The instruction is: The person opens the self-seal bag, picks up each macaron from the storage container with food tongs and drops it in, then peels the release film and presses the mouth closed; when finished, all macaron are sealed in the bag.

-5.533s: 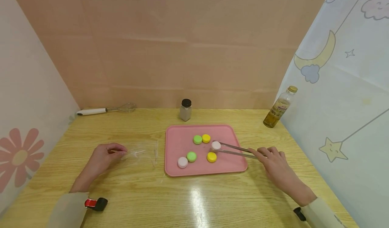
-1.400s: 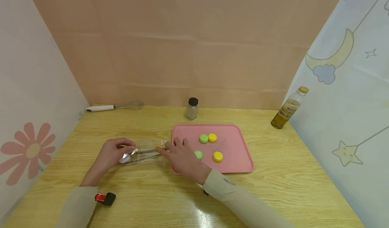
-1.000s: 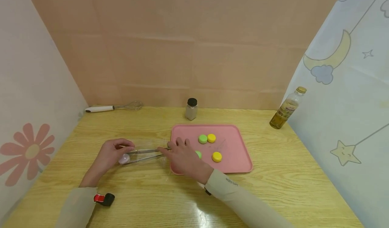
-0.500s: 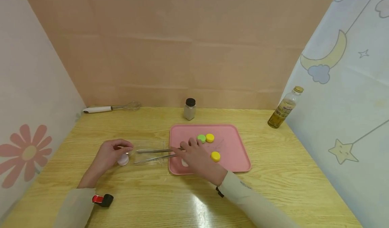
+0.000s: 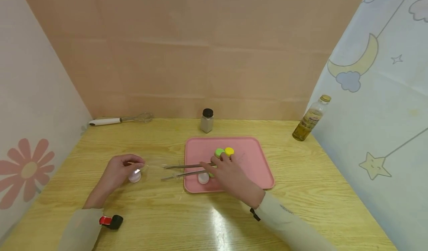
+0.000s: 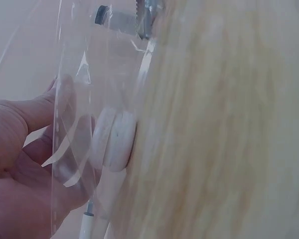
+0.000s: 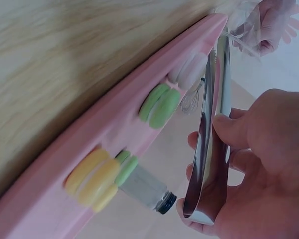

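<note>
Risks, by size. The light wood-grain desk (image 5: 167,221) carries a pink rectangular tray (image 5: 252,169) with a raised rim; the tongs cross its left edge, and a low pass would likely catch there. The right hand (image 5: 233,178) hangs over the tray, thumb and fingers closed round the handle end of the long silver metal tongs (image 5: 188,166). The tips stand apart with nothing between them. The left hand (image 5: 118,171) pinches the film of a clear thin plastic bag (image 6: 82,72). The tips overlap the bag's tray-side end; whether inside or above cannot be told. Should a serrated tip snag, the film could tear or pull from the left hand. The round pale pink macaron (image 6: 120,142) appears to lie within the bag, just beside the left hand; a tug could shift it.

Clearances, by size. Widest room is on the desk in front of the tray. The white-handled wire whisk (image 5: 110,121) lies at the back left; the gold-capped glass bottle of amber liquid (image 5: 308,122) stands right of the tray, well apart. The black-lidded clear jar (image 5: 207,124) stands just behind the tray, limiting rearward swing. Room is tightest on the tray: a second pale pink macaron (image 5: 203,179) and a green macaron (image 7: 159,106) lie beside the tongs, and a careless dip could displace either.
</note>
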A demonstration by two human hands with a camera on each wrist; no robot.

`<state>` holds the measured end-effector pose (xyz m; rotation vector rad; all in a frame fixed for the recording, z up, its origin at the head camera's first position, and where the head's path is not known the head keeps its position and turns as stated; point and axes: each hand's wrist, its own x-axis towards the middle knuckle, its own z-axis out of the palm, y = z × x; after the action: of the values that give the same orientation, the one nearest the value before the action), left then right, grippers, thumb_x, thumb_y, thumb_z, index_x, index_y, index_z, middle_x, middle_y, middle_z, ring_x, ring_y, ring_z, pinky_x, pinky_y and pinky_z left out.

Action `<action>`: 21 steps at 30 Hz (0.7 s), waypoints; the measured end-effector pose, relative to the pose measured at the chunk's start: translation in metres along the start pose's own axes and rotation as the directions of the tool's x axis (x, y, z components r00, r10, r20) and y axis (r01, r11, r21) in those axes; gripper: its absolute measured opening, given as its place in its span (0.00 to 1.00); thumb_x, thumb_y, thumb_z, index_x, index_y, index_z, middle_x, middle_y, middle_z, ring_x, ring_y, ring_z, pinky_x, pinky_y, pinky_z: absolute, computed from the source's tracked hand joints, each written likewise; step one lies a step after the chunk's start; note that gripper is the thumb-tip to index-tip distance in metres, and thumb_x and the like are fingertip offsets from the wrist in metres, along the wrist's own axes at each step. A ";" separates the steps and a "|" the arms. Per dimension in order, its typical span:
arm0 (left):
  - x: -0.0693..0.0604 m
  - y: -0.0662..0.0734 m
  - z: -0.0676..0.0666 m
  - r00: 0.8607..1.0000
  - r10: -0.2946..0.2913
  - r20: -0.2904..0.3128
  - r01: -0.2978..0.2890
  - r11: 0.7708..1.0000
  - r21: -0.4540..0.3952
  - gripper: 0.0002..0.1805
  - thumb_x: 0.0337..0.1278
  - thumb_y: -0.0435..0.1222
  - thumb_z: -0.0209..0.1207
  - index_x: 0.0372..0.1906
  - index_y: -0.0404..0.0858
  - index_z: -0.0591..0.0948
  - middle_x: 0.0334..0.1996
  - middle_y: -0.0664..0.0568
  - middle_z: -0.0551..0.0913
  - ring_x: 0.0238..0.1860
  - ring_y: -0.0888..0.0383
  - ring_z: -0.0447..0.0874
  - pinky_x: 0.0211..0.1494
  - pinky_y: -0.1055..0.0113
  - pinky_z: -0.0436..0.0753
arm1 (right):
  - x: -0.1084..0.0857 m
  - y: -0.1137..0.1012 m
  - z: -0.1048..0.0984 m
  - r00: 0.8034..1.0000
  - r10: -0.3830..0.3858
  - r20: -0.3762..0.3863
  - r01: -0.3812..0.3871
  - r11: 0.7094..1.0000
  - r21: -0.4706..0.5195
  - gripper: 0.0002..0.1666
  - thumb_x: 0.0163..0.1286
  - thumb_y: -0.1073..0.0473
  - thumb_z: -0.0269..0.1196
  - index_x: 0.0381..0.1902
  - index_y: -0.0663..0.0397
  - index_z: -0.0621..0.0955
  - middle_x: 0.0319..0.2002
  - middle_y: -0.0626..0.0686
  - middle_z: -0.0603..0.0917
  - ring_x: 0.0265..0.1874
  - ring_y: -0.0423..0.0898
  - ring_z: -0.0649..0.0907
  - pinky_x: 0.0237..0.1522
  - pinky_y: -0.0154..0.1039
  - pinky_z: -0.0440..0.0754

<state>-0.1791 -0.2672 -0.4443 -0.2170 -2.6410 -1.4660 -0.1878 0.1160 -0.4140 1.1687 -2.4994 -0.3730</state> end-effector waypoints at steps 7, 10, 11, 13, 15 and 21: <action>-0.001 -0.004 0.000 0.999 -0.036 -0.002 0.036 0.999 -0.001 0.12 0.67 0.41 0.66 0.44 0.36 0.88 0.44 0.45 0.87 0.42 0.58 0.83 0.38 0.66 0.83 | -0.016 0.010 -0.004 1.000 0.026 0.006 -0.027 0.999 0.047 0.43 0.63 0.70 0.71 0.72 0.38 0.72 0.55 0.51 0.77 0.43 0.55 0.72 0.39 0.50 0.71; -0.001 -0.004 0.000 0.999 -0.039 -0.002 0.039 0.999 0.006 0.11 0.67 0.41 0.66 0.44 0.37 0.88 0.44 0.46 0.87 0.42 0.58 0.84 0.39 0.66 0.83 | -0.024 0.015 -0.007 0.999 0.048 -0.001 -0.048 0.994 0.097 0.43 0.62 0.73 0.70 0.71 0.38 0.73 0.57 0.51 0.77 0.43 0.55 0.72 0.39 0.49 0.70; -0.001 -0.004 0.000 0.999 -0.042 -0.001 0.042 0.999 0.007 0.11 0.67 0.41 0.66 0.44 0.37 0.88 0.44 0.46 0.87 0.42 0.58 0.84 0.39 0.67 0.83 | -0.028 0.016 -0.007 0.998 0.055 -0.006 -0.054 0.992 0.116 0.43 0.61 0.74 0.70 0.71 0.39 0.74 0.56 0.50 0.77 0.42 0.55 0.70 0.38 0.48 0.69; -0.001 -0.004 -0.001 0.999 -0.044 0.000 0.044 0.999 0.011 0.12 0.67 0.41 0.66 0.45 0.36 0.88 0.45 0.46 0.87 0.43 0.58 0.84 0.39 0.67 0.82 | -0.034 0.020 -0.008 0.997 0.070 -0.019 -0.067 0.988 0.136 0.45 0.59 0.75 0.71 0.71 0.39 0.74 0.55 0.50 0.77 0.40 0.54 0.69 0.37 0.47 0.67; -0.001 -0.003 -0.001 0.999 -0.050 0.002 0.050 0.999 0.013 0.12 0.68 0.42 0.65 0.45 0.37 0.88 0.45 0.46 0.87 0.43 0.57 0.83 0.39 0.67 0.82 | -0.040 0.024 -0.009 0.995 0.087 -0.044 -0.079 0.984 0.158 0.47 0.56 0.76 0.71 0.70 0.40 0.75 0.53 0.50 0.77 0.39 0.54 0.68 0.36 0.46 0.66; 0.000 -0.002 0.000 0.998 -0.057 0.007 0.057 0.998 0.015 0.13 0.68 0.43 0.65 0.45 0.36 0.88 0.45 0.46 0.87 0.44 0.54 0.83 0.39 0.66 0.82 | -0.065 0.034 -0.014 0.986 0.150 -0.074 -0.131 0.967 0.218 0.50 0.52 0.80 0.72 0.70 0.40 0.76 0.47 0.48 0.75 0.39 0.51 0.68 0.36 0.45 0.65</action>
<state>-0.1799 -0.2688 -0.4460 -0.1473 -2.6838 -1.4645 -0.1667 0.1864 -0.4015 1.0488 -2.5718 -0.0143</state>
